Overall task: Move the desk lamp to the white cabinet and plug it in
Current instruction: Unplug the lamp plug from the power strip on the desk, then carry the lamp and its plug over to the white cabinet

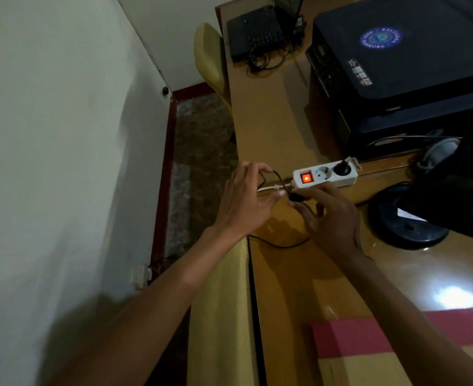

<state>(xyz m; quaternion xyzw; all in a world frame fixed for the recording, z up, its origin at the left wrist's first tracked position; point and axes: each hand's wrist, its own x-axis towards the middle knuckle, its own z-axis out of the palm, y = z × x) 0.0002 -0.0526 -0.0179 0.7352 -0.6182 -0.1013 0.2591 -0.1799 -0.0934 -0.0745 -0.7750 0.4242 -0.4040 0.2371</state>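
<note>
A black desk lamp [435,207] with a round base stands on the wooden desk [271,129] at the right. Its thin black cord [279,244] runs across the desk toward my hands. My left hand [246,199] pinches the cord near the desk's left edge. My right hand [330,218] grips the black plug [379,198] just below a white power strip [325,175]. The strip's red switch is lit; one socket is free and another holds a black plug.
A black printer [402,65] fills the desk's right rear, with a black router [253,30] and cables behind. A white wall [62,135] rises to the left over a narrow floor gap. A wall socket [139,274] sits low. A red and yellow box [369,355] lies near me.
</note>
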